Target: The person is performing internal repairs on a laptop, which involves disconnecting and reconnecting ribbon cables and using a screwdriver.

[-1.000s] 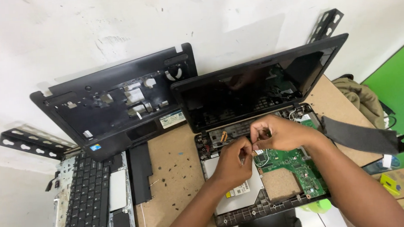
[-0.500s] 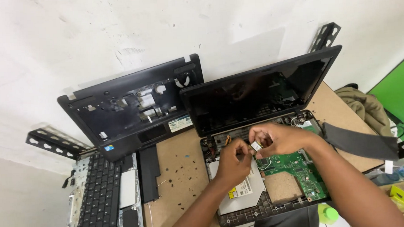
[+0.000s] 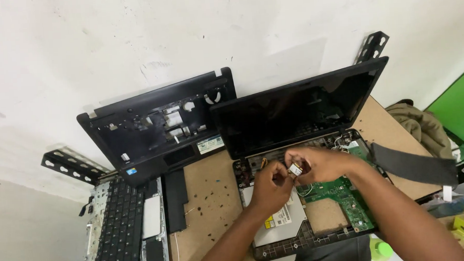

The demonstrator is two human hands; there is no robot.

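Hands pinch small card over opened laptop

Fingertips of the right hand [image 3: 322,163] are closed on a small rectangular card [image 3: 296,169], thumb beneath and fingers curled over it. Just left of that pinch, the left hand [image 3: 271,186] meets the same card, its fingers bent tight against it. Both forearms rise from the lower edge. Directly below the grip lies the opened laptop base [image 3: 303,216]; its green circuit board [image 3: 344,198] sits down and right, the dark screen [image 3: 294,112] above.
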